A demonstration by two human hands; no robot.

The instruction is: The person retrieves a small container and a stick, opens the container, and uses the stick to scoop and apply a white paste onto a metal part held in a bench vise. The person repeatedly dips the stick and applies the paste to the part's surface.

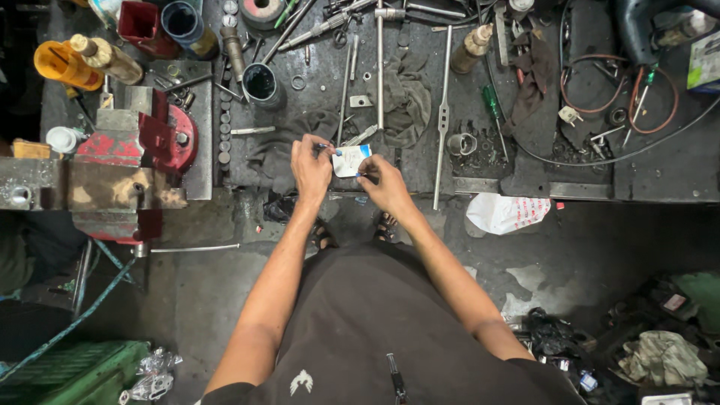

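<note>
My left hand [311, 166] and my right hand [382, 184] meet over the front edge of a dark, cluttered workbench [660, 169]. Between them is a small white and blue packet [351, 160]. The left hand pinches its top left corner and the right hand grips its lower right edge. Under the hands lies a grey rag [289, 146], and thin metal rods [379, 67] lie just beyond the packet.
A red bench vise [139, 154] is fixed at the left edge. Cans [261, 81], bottles [471, 49], screwdrivers [491, 105], wire loops [600, 86] and loose tools litter the bench. A white plastic bag [506, 212] hangs off the front. Scrap and a rag [660, 356] cover the floor at right.
</note>
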